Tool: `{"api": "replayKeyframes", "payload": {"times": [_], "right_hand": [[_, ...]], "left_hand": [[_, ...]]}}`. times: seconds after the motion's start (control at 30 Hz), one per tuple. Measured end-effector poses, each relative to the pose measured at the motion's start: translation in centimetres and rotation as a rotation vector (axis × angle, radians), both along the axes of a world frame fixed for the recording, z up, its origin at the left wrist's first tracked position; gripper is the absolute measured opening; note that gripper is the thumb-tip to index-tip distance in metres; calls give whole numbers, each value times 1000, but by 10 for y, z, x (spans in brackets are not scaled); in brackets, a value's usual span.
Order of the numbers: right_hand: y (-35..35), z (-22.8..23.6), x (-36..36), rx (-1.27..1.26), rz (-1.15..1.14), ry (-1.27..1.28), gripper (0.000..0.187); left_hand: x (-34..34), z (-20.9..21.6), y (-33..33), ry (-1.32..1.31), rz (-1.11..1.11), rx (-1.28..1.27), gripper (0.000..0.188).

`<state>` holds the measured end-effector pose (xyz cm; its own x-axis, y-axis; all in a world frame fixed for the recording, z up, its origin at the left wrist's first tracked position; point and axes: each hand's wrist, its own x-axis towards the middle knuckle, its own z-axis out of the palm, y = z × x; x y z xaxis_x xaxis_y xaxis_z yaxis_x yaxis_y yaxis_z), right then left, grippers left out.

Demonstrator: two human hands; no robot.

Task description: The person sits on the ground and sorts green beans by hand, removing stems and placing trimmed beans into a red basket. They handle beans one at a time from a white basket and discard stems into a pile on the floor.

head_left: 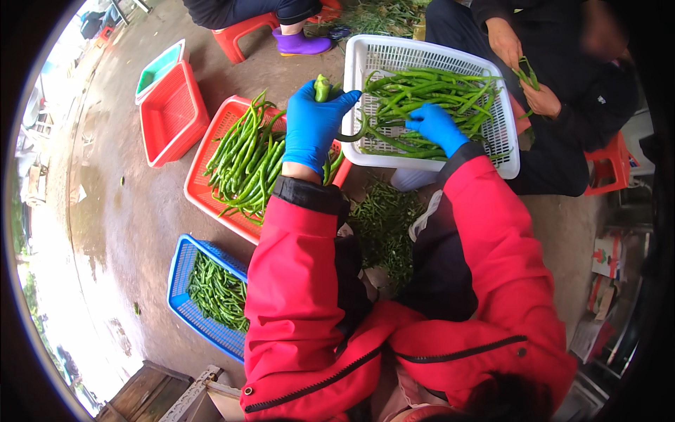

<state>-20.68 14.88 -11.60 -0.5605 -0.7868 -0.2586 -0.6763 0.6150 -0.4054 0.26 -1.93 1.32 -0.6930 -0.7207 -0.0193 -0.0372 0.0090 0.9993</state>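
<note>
My left hand (309, 130), in a blue glove, is closed around green chili peppers (322, 88); their thick ends stick out past the fingers, and a long curved one shows beside the wrist. It is raised between a red-orange basket (200, 184) heaped with long green chilies (246, 160) and a white basket (360, 70). My right hand (437, 128), also blue-gloved, reaches into the white basket. Its fingers are pinched together among the long chilies (439, 88) there; whatever lies between the fingertips is hidden.
On the left stand a blue basket (181, 304) of small green chilies and an empty red basket (169, 116). A green pile (383, 218) lies between my legs. Across from me, a co-worker's hands (538, 98) hold green chilies. Another person's purple boot (302, 43) is at the top.
</note>
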Motion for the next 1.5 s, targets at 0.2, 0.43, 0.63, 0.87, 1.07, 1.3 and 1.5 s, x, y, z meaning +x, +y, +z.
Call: {"api": "replayKeyframes", "payload": {"times": [0.2,0.43,0.63,0.87,1.07,1.3,1.5], "right_hand": [[14,86,33,-893,-198,-145,19],[25,138,125,-772,109,-180,23],[24,115,139,-815,606,435,29],[24,118,125,-872,283,545,37],[25,122,82,-611,180,996,36],[21,100,75,-635,410,856,36],[16,96,81,-611,457,777,26]], "left_hand": [[0,11,6,-20,-71,196,18],[4,17,11,4,-285,265,21],[6,12,8,110,-296,226,29],[-2,-11,8,-17,-380,39,23],[-6,-30,15,-212,-465,-540,26],[-6,-28,18,-198,-466,-641,24],[-10,-29,26,-266,-445,-743,21]]}}
